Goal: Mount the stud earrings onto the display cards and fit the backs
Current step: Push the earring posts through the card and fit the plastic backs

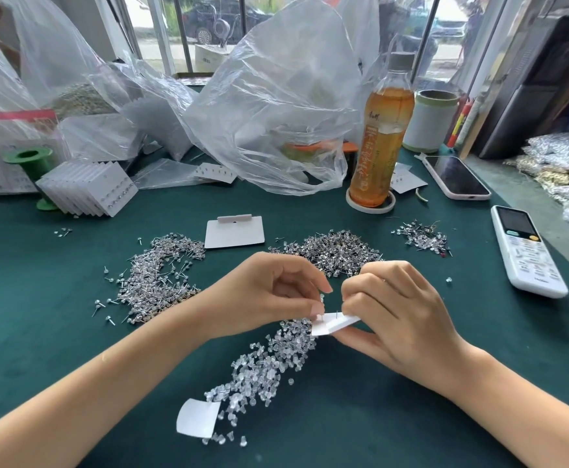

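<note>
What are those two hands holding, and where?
The right hand grips a small white display card by its right end. The left hand pinches something tiny above it, too small to identify.

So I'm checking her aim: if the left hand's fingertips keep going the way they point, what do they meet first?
Probably the card with its upright posts, held by the right hand; the left hand is nearly touching it.

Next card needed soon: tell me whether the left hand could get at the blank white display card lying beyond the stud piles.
Probably yes, once freed: the left hand now pinches a clear back, but only green tabletop lies before the blank white display card.
</note>
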`<act>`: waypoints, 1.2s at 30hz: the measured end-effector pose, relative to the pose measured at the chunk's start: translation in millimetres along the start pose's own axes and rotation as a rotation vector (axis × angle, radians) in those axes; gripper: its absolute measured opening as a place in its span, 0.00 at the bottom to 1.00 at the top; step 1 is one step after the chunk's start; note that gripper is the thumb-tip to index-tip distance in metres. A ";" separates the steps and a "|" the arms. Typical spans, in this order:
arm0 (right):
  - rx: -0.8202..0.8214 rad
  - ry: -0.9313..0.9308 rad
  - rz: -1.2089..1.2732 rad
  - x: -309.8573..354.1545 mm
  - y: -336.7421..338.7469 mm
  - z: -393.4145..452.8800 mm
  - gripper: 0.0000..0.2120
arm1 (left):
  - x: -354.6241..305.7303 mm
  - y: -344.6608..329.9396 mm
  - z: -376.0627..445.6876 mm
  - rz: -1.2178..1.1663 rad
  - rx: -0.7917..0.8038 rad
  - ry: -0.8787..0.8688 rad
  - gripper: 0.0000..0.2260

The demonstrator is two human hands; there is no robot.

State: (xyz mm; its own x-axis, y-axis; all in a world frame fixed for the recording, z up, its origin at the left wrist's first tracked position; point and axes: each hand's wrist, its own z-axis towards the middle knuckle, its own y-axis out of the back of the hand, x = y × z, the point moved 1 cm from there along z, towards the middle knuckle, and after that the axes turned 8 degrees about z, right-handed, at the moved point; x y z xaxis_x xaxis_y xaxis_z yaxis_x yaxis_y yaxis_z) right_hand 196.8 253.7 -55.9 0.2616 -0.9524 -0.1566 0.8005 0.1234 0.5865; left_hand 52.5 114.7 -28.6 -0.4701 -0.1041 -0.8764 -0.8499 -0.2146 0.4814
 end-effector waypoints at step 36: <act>-0.007 0.056 -0.101 6.4 3.7 0.7 0.13 | -2.8 -4.8 -0.6 -0.011 0.027 0.032 0.06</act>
State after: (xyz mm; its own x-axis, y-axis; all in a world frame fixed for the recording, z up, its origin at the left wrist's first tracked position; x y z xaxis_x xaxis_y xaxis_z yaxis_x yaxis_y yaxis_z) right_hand 201.0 247.9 -54.1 0.2090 -0.9429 -0.2592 0.8279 0.0296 0.5600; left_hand 58.0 115.5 -28.5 -0.4528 -0.1334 -0.8816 -0.8615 -0.1895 0.4711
